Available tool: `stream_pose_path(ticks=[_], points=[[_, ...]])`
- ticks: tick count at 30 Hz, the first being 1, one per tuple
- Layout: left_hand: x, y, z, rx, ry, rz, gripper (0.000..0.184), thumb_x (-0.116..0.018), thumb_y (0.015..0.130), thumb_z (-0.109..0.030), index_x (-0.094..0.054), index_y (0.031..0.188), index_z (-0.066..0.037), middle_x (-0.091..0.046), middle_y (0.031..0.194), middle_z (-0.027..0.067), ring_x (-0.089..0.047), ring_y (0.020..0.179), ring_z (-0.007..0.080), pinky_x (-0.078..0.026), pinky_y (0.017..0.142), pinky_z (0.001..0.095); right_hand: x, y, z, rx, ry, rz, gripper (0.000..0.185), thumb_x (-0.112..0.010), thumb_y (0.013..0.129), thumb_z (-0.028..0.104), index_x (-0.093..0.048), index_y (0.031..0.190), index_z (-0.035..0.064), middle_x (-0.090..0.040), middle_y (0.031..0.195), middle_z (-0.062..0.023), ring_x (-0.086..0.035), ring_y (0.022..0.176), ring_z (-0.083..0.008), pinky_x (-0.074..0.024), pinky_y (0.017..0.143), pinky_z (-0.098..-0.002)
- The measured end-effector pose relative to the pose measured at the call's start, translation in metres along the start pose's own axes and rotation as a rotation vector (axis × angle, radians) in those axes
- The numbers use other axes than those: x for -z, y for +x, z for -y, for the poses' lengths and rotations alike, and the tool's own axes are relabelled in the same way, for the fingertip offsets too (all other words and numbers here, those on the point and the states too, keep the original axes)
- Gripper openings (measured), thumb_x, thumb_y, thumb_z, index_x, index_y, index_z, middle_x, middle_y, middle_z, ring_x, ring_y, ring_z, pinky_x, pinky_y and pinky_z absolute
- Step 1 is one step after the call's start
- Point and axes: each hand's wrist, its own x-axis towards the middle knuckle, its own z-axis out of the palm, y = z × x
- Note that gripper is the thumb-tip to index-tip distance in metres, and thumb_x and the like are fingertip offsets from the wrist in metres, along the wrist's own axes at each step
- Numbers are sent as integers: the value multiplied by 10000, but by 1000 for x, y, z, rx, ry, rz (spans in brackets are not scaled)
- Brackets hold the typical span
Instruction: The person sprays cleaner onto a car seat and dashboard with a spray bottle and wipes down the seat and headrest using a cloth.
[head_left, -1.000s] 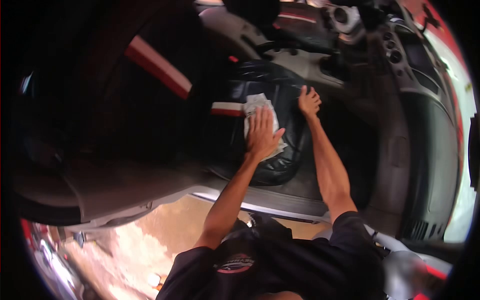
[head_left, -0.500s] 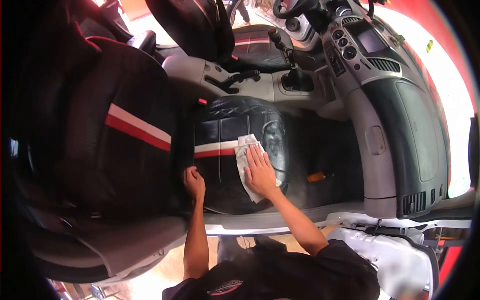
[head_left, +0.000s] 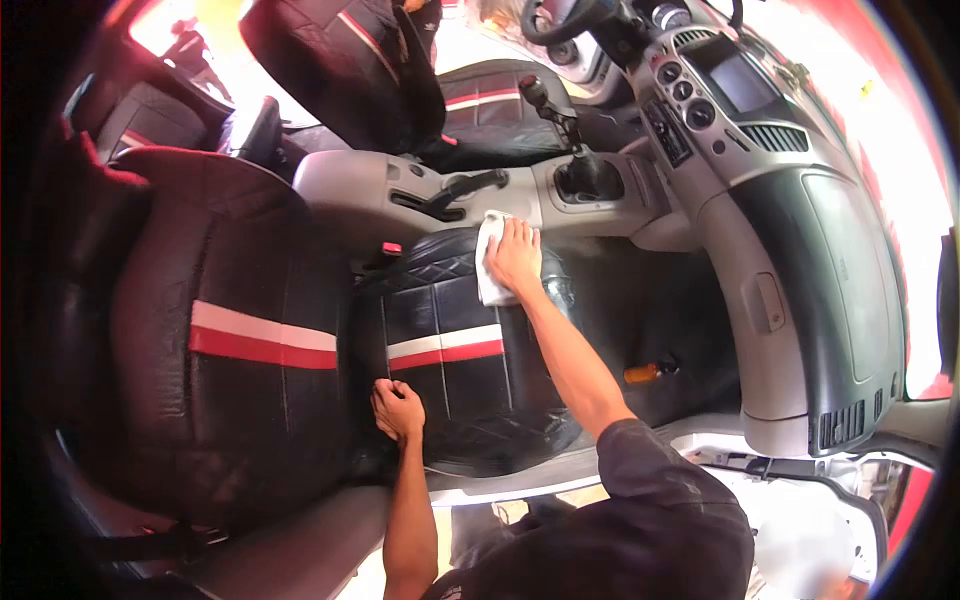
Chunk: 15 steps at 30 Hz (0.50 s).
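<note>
A white cloth [head_left: 490, 262] lies against the front part of the black car seat cushion [head_left: 465, 385], near its far side by the console. My right hand [head_left: 515, 258] presses down on the cloth, fingers bent over it. Close to the seam between cushion and backrest [head_left: 250, 260], my left hand [head_left: 398, 410] rests on the seat with its fingers curled in; I make out nothing in it. Cushion and backrest both carry a white and red stripe. The cushion's front edge looks shiny.
Beyond the cushion runs a grey centre console with a handbrake [head_left: 460, 190] and a gear lever [head_left: 585, 175]. The dashboard [head_left: 790, 270] stands at right. An orange object [head_left: 645, 373] lies on the dark footwell floor. A red buckle [head_left: 391, 249] sits beside the seat.
My right hand and the cloth have moved from the middle of the cushion's front to its far side. The left hand stays near the seat seam. The camera view has shifted somewhat.
</note>
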Motion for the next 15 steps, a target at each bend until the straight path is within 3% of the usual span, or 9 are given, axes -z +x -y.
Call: stream_pose_path(ticks=[2, 5, 11, 15], points=[[0, 1, -1, -10, 22, -23, 168, -629, 928, -185, -515, 917, -62, -644, 888, 139, -640, 899, 413, -480, 759, 553, 21, 13, -4, -233, -64, 112, 560, -497, 1018, 426, -645, 1223, -74, -669, 1274, -302, -613, 1273, -413, -371, 1154, -538], [-2, 2, 0, -17, 21, -34, 154, -629, 921, -184, -521, 917, -74, -632, 872, 119, -641, 899, 396, -485, 740, 555, 25, 1, -27, -329, -122, 41, 585, -491, 1015, 469, -675, 1116, -77, -715, 1117, -293, -682, 1100, -415, -409, 1076, -545], [-9, 3, 4, -13, 59, -19, 152, -609, 929, -205, -535, 928, -72, -657, 900, 127, -656, 921, 387, -496, 750, 551, 66, -105, -65, -545, 62, 152, 717, -437, 1033, 547, -646, 1192, -120, -686, 1204, -307, -656, 1161, -429, -428, 1091, -516], [-3, 0, -3, 10, 87, 5, 150, -596, 937, -205, -541, 940, -66, -660, 905, 130, -653, 934, 385, -497, 766, 551, 123, -222, -38, -476, 148, 56, 645, -608, 987, 441, -566, 1294, -126, -655, 1175, -311, -628, 1155, -447, -441, 1062, -529]])
